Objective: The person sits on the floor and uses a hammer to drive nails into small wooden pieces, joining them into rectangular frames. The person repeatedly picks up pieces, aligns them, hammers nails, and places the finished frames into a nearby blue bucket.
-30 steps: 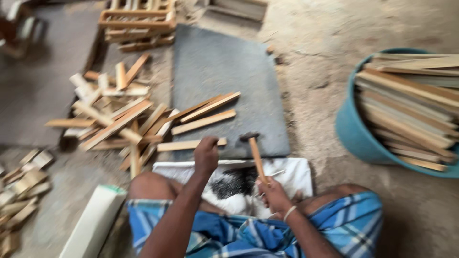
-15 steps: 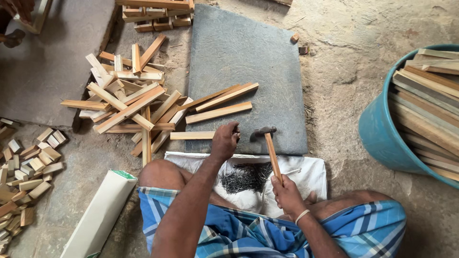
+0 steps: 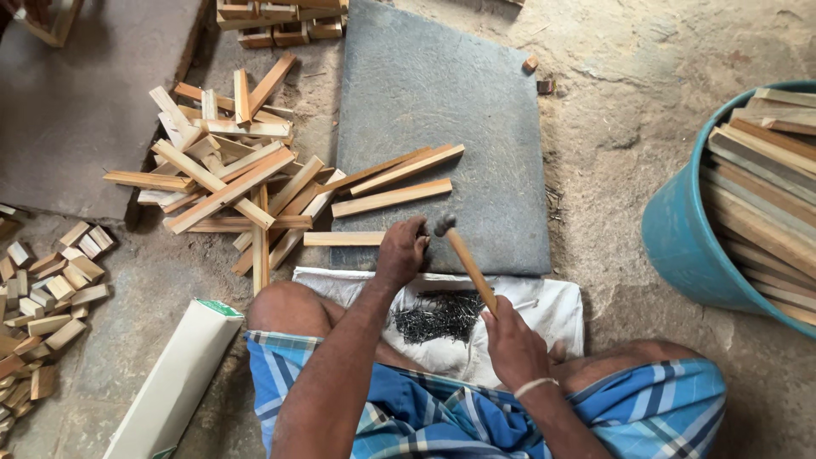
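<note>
Beside the slab (image 3: 442, 102), a teal tub (image 3: 680, 246) holds slats (image 3: 765, 187); right hand (image 3: 510, 344) grips hammer (image 3: 463, 259), left hand (image 3: 399, 253) pinches strip (image 3: 344, 239).

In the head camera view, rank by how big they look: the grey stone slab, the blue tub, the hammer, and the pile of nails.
1. grey stone slab
2. blue tub, partly cut off by the frame edge, so unsure
3. hammer and pile of nails look about alike

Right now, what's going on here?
A person sits on the floor at a grey slab. The left hand presses on the end of a wooden strip lying at the slab's near edge. The right hand holds a hammer, its head beside the left hand. A heap of nails lies on a white cloth between the knees.
</note>
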